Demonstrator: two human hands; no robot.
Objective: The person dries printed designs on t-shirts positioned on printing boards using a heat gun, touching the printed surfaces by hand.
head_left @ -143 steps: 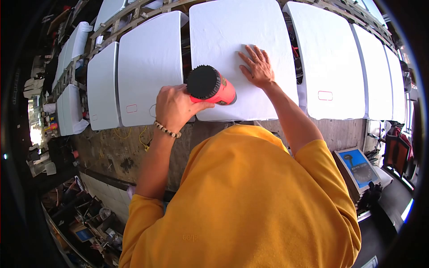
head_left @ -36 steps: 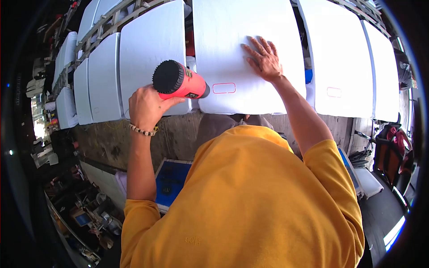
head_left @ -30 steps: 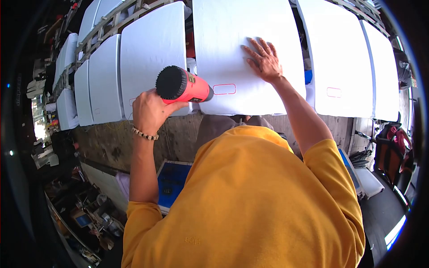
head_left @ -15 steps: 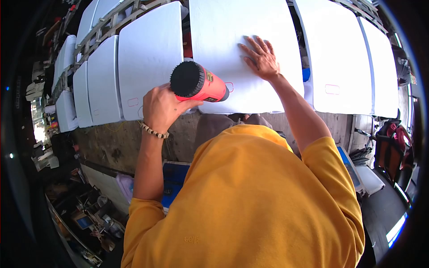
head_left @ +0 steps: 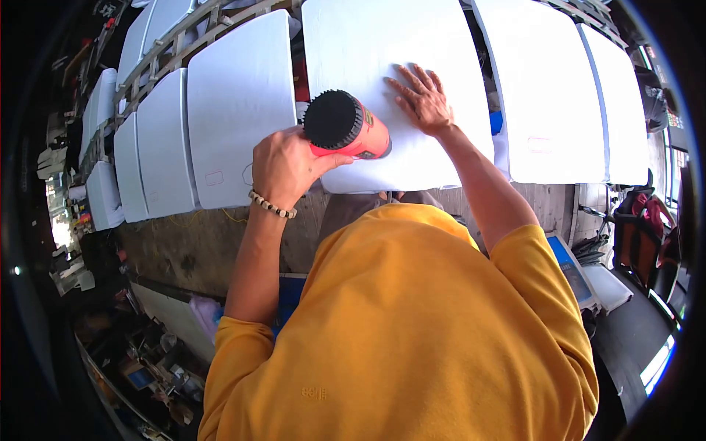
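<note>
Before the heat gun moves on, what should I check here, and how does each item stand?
1. Left hand grips the heat gun firmly: ok.
2. Nozzle points down at the middle white panel: ok.
3. Right hand lies flat on that panel, apart from the nozzle: ok, though close.
4. Red outline on the middle panel dried: cannot tell, the gun hides it.
5. Outline on the left panel visible for a later pass: ok.
6. Gun's cord clear of the panels: cannot tell.

heat gun (head_left: 346, 134) over middle board (head_left: 390, 44) | right hand (head_left: 421, 99) flat on it
</note>
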